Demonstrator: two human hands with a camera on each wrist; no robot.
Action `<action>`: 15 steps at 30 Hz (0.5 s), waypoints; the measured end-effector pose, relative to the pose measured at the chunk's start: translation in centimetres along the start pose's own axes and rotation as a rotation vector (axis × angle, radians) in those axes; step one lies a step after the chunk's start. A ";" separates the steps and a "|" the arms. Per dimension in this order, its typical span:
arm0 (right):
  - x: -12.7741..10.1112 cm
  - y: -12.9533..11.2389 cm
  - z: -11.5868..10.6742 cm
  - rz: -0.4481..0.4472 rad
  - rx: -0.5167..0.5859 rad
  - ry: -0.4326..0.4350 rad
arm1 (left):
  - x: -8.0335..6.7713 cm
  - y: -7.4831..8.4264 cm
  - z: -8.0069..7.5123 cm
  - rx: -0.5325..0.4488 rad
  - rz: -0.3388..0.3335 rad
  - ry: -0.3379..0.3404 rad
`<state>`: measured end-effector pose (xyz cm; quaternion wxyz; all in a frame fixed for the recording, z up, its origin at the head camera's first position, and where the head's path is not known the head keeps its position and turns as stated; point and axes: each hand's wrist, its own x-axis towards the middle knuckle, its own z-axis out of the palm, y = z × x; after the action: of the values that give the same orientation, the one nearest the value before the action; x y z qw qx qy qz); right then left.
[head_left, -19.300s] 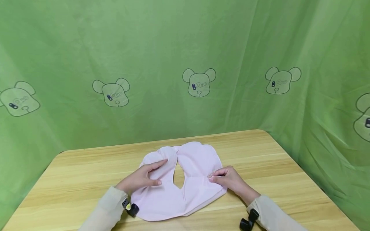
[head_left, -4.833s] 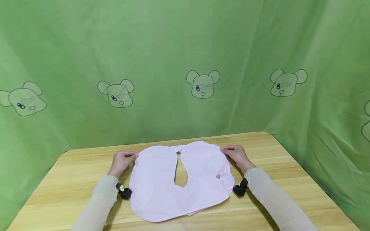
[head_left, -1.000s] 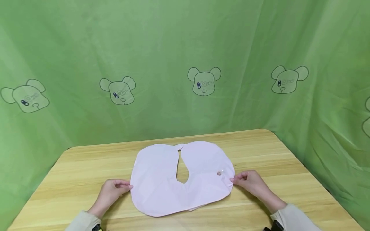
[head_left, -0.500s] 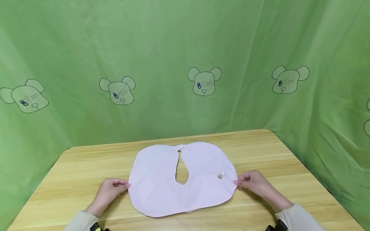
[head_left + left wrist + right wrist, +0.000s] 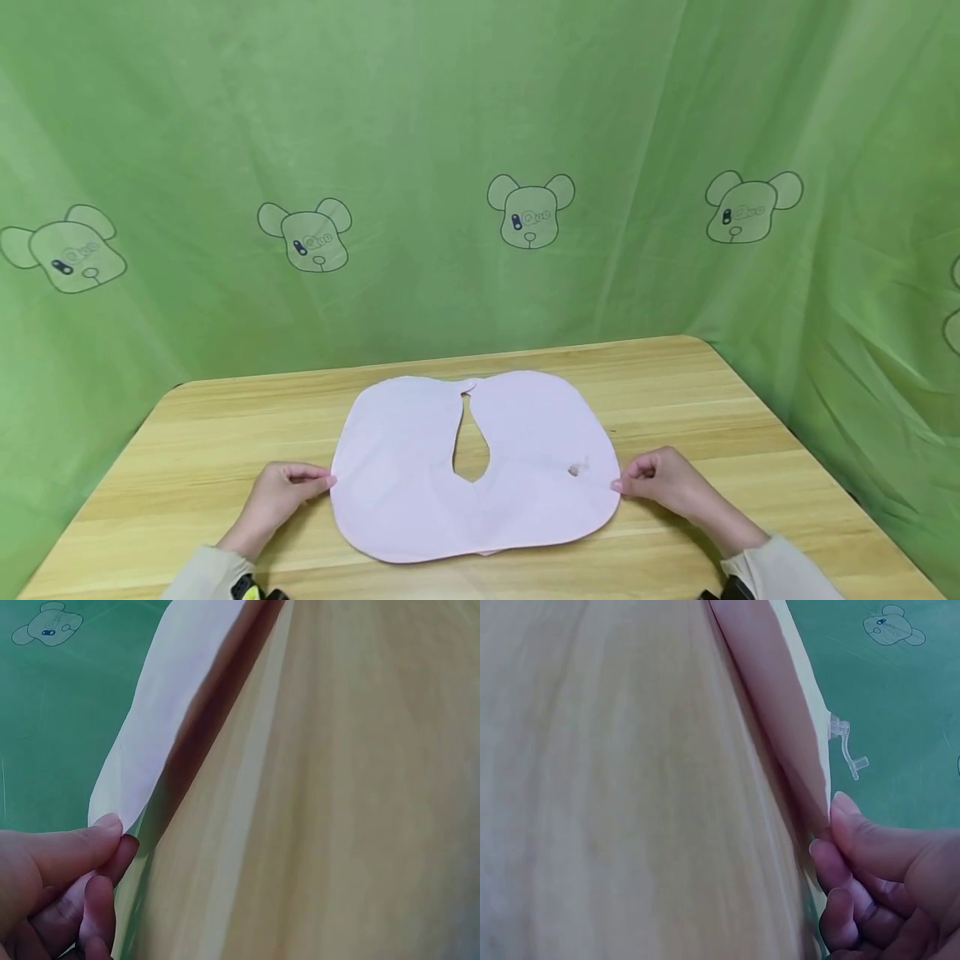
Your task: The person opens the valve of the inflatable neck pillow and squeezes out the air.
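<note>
Green cloth printed with bear faces (image 5: 529, 210) hangs behind a pale wooden bench (image 5: 187, 450), and on that bench a flat, deflated pink neck pillow (image 5: 420, 483) lies spread in a horseshoe, its open ends pointing away from the person and nearly meeting at the far edge. Its long axis runs side to side, straight between the two hands. The left hand (image 5: 281, 493) pinches the pillow's left edge between thumb and curled fingers; the left wrist view shows that edge lifted slightly off the wood. The right hand (image 5: 663, 483) pinches the right edge in the same way, just beside the small clear valve (image 5: 574, 470), which the right wrist view shows sticking up from the top face. Both hands sit equally near, one at each end, with the pillow taut between them. Compared with half a second ago, the pillow looks stretched a little wider and flatter, and the valve has shifted slightly toward the person.
</note>
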<state>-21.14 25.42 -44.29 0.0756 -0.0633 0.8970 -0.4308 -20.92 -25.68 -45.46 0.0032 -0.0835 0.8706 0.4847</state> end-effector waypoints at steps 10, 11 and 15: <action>0.3 0.3 -0.6 0.040 -0.051 0.003 | 0.1 -0.2 -0.3 0.035 0.008 -0.004; 0.3 0.3 -0.8 0.044 -0.055 0.009 | 0.2 -0.3 -0.4 0.027 0.004 -0.005; 1.0 0.2 -1.7 0.038 -0.031 0.047 | 0.6 -0.3 -1.1 -0.017 0.010 -0.005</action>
<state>-22.43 26.62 -43.50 0.0617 -0.0374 0.9062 -0.4167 -21.36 -26.86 -45.21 0.0020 -0.0780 0.8669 0.4923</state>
